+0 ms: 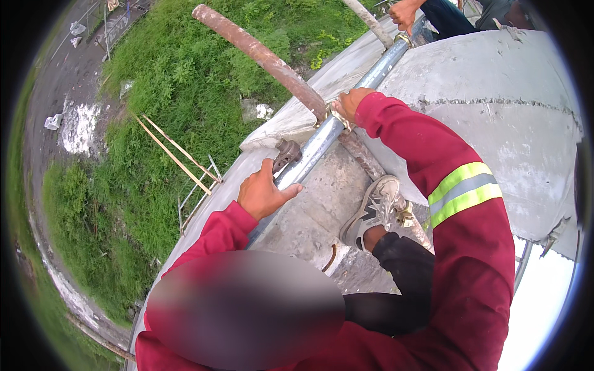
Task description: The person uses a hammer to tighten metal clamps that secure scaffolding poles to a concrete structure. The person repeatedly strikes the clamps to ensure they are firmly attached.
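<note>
A shiny galvanized steel pipe [317, 147] runs diagonally from near my lap toward the upper right. My left hand [263, 191] wraps round its near part, thumb lying along the top. Just beyond those fingers, a rusty scaffold clamp [287, 153] sits against the pipe's left side. Farther up, my right hand [351, 104] closes on a brass-coloured scaffold coupler [337, 116], where a rusty pole [266, 59] crosses the steel pipe. That hand's fingertips are partly hidden. Another person's hand [405, 13] points down at a second coupler [403, 39] at the far end.
Grey concrete [495, 74] curves away on the right, with a broken lower edge. My shoe [374, 207] rests beside the lower rusty pole, which carries another coupler [405, 217]. A bent rebar [331, 256] sticks up nearby. Grass [185, 93] lies far below on the left.
</note>
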`<action>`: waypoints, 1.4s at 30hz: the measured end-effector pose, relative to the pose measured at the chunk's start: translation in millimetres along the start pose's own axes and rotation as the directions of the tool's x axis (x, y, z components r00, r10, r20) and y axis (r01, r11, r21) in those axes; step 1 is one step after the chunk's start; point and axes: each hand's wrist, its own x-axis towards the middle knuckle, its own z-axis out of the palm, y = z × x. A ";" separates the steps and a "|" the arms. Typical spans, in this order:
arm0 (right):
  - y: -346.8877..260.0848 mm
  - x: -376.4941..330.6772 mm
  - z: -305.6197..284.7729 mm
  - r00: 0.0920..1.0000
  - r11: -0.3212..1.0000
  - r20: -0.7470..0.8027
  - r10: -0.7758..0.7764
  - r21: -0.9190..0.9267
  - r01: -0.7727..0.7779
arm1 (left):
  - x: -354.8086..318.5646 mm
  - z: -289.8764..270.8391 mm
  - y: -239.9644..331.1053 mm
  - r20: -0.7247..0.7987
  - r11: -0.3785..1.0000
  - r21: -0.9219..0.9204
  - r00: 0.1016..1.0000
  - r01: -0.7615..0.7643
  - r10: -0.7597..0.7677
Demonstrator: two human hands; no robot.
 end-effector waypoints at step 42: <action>-0.1 7.8 -1.8 0.991 0.999 0.133 -0.013 -0.041 0.019 | 0.1 -2.6 -4.9 0.049 0.999 -0.018 0.998 0.029 -0.028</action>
